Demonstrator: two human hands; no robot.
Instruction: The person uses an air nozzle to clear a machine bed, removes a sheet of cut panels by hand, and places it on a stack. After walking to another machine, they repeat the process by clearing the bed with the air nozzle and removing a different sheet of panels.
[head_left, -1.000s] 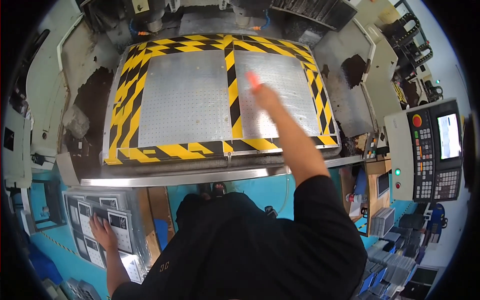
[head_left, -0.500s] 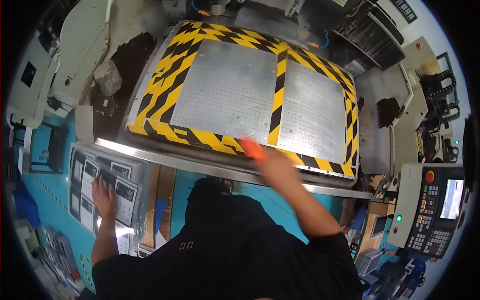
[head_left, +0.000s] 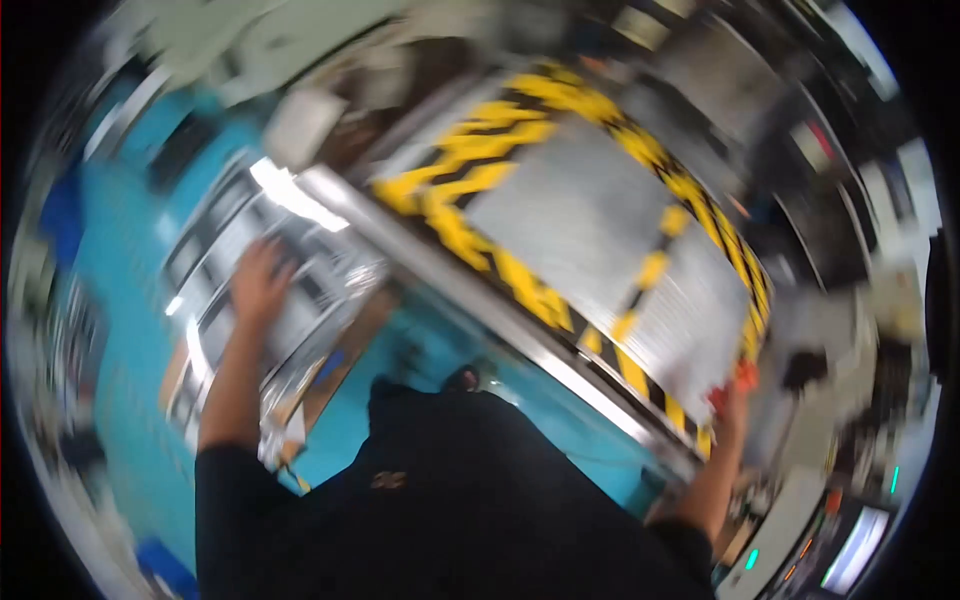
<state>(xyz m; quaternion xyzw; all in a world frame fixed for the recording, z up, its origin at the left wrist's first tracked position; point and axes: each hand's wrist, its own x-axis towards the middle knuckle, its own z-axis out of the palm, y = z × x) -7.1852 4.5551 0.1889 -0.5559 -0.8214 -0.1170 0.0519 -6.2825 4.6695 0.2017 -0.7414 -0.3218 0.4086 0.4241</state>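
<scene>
My left hand [head_left: 262, 285] lies on a stack of dark-framed printed sheets [head_left: 225, 232] wrapped in shiny clear plastic, fingers stretched out, though motion softens their outline. Over at the right end of the machine bed, my right hand [head_left: 734, 412] is closed round an orange-red object [head_left: 746, 377]. Blur hides what kind of object it is. Close to it lies the grey perforated metal plate [head_left: 570, 210], bordered and divided by yellow-and-black striped tape [head_left: 480, 180].
A bright metal rail [head_left: 490, 325] runs along the bed's front edge, between me and the plate. At the lower right stands a control panel with a lit screen [head_left: 856, 548]. Under the sheets is a brown board or box edge [head_left: 350, 345]. The floor [head_left: 425, 335] is turquoise.
My view has turned, so the bed now slants down to the right. My right hand has carried the orange-red object from the bed's front edge to its right end. My left hand stays on the sheets.
</scene>
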